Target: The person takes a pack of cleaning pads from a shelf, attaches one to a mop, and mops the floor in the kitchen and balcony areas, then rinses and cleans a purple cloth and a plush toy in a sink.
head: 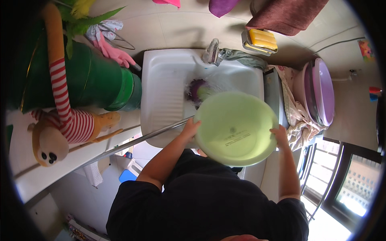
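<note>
A light green plastic basin (pixel 236 126) is held by its rim between both hands, tilted over the near edge of a white ceramic laundry sink (pixel 162 75). My left hand (pixel 191 129) grips the rim on one side; my right hand (pixel 280 136) grips the opposite side. Faint printing marks the basin's inside. Splashing water blurs the sink bowl, where a purple scalloped object (pixel 197 90) with a green part lies partly behind the basin. A metal faucet (pixel 211 52) stands at the sink's back edge, with a grey-green cloth (pixel 245 57) beside it.
A metal pole (pixel 135 141) slants across the sink's near left side. Left are a dark green cylindrical container (pixel 84 75), pink rubber gloves (pixel 113 52) and a striped plush monkey (pixel 75 126). Right, stacked basins (pixel 324 90) stand on cloth. Yellow soap bars (pixel 263 39) sit in a wall holder.
</note>
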The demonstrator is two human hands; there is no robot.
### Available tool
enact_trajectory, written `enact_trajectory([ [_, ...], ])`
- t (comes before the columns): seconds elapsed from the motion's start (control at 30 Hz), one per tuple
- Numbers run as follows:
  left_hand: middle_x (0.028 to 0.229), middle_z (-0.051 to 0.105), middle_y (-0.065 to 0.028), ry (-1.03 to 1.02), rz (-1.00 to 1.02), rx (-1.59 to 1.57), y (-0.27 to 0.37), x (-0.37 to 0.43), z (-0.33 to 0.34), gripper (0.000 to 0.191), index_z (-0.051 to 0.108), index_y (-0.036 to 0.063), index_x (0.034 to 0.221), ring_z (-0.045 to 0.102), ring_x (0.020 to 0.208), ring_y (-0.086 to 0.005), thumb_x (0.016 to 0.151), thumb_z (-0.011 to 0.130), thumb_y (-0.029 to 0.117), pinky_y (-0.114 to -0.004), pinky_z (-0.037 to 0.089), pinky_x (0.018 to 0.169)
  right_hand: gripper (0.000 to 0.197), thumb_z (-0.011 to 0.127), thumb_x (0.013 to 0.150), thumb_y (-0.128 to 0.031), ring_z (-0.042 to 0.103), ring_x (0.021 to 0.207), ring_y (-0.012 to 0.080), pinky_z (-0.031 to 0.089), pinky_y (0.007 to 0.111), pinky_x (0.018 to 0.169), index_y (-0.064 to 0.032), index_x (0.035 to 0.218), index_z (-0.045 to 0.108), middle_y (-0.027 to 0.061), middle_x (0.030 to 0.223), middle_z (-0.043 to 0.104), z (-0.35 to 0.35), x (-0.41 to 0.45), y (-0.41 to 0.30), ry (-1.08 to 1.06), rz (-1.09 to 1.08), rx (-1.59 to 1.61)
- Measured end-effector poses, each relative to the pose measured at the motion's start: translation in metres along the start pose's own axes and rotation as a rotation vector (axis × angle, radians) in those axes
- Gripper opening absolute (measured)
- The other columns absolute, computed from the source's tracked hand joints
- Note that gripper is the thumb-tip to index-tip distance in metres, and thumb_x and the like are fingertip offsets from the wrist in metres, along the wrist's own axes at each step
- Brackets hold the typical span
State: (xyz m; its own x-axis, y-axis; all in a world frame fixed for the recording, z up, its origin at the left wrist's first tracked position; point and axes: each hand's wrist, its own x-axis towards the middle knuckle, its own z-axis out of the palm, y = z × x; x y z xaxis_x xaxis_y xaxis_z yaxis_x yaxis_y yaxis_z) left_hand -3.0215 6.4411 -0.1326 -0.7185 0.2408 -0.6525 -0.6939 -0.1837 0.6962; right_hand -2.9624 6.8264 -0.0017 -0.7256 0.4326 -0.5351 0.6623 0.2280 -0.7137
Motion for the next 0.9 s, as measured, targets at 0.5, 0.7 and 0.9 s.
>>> enact_trajectory([
  [0.5, 0.095, 0.058, -0.0118, -0.887, -0.399, -0.116, -0.062, 0.074, 0.074, 0.040, 0.049, 0.0011, 0.118, 0.061, 0.082, -0.0176, 0.090, 0.050, 0.029, -0.029, 0.052, 0.071, 0.019, 0.062, 0.077, -0.012, 0.061, 0.053, 0.0198, 0.049, 0.030, 0.043, 0.0066, 0.079, 0.059, 0.0117, 0.064, 0.058, 0.039, 0.008, -0.228, -0.001, -0.062, -0.130],
  [0.7, 0.100, 0.057, -0.0147, -0.958, -0.582, -0.422, -0.015, -0.010, 0.184, 0.046, 0.040, 0.0024, 0.124, 0.061, 0.079, -0.0187, 0.089, 0.051, 0.030, -0.030, 0.054, 0.069, 0.037, 0.054, 0.083, -0.019, 0.063, 0.047, 0.0190, 0.053, 0.028, 0.046, 0.0073, 0.056, 0.058, 0.0122, 0.058, 0.063, 0.085, -0.076, -0.316, -0.282, -0.173, -0.435],
  [0.9, 0.105, 0.055, -0.0177, -0.900, -0.394, -0.114, 0.032, -0.011, 0.222, 0.054, 0.032, 0.0036, 0.130, 0.061, 0.077, -0.0198, 0.088, 0.053, 0.031, -0.030, 0.055, 0.066, 0.017, 0.059, 0.079, -0.013, 0.059, 0.072, 0.0138, 0.050, 0.029, 0.063, 0.0018, 0.085, 0.058, 0.0080, 0.071, 0.058, -0.066, -0.119, -0.279, 0.120, -0.600, -0.540],
])
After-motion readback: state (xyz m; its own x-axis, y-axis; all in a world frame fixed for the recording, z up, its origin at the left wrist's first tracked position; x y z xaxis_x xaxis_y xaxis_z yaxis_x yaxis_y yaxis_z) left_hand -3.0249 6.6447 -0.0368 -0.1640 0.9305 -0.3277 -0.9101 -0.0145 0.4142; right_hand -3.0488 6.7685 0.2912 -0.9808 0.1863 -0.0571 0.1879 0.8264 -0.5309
